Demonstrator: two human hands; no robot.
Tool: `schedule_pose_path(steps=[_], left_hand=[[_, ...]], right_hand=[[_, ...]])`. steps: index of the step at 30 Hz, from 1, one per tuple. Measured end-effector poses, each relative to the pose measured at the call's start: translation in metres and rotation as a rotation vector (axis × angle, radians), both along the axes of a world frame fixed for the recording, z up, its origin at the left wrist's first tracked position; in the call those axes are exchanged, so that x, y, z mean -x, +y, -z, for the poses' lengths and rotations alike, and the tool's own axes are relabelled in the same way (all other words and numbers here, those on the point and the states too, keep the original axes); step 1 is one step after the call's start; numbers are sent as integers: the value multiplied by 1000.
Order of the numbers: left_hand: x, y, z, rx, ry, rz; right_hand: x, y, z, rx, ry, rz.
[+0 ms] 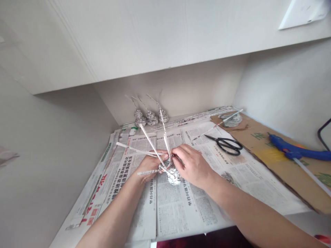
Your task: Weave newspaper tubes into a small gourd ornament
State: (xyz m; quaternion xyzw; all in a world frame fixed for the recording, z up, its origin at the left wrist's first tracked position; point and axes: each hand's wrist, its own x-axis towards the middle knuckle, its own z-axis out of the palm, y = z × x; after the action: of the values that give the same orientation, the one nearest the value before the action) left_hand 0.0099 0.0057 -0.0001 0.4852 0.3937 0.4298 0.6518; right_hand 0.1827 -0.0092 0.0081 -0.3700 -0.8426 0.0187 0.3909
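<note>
Newspaper (170, 217) below; woven paper piece (174, 179) held between left hand (150, 166), right hand (191, 164).

the left hand (150, 163) is partly hiding behind the woven paper piece (173, 179), and the right hand (190, 162) is covering some of that piece. the view's right edge is cutting off the blue glue gun (306, 152); the small newspaper print (169, 217) is blurring past reading.

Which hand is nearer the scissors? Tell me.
Right. The right hand is left of the scissors in the picture and closer to the person; the left hand is farther off, across the woven piece.
</note>
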Motion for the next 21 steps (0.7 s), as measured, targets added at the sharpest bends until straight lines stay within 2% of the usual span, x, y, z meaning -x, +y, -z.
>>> schedule_pose_path(steps=[6, 11, 15, 21], left_hand=[[-1, 0, 0, -33, 61, -48], [0, 1, 5, -53, 46, -26], [-2, 0, 0, -70, 126, -70], [-6, 0, -3, -72, 110, -103]], right_hand=[[3, 0, 4, 31, 78, 26], [5, 0, 6, 107, 208, 29], [8, 0, 7, 157, 286, 42], [13, 1, 8, 175, 315, 62]])
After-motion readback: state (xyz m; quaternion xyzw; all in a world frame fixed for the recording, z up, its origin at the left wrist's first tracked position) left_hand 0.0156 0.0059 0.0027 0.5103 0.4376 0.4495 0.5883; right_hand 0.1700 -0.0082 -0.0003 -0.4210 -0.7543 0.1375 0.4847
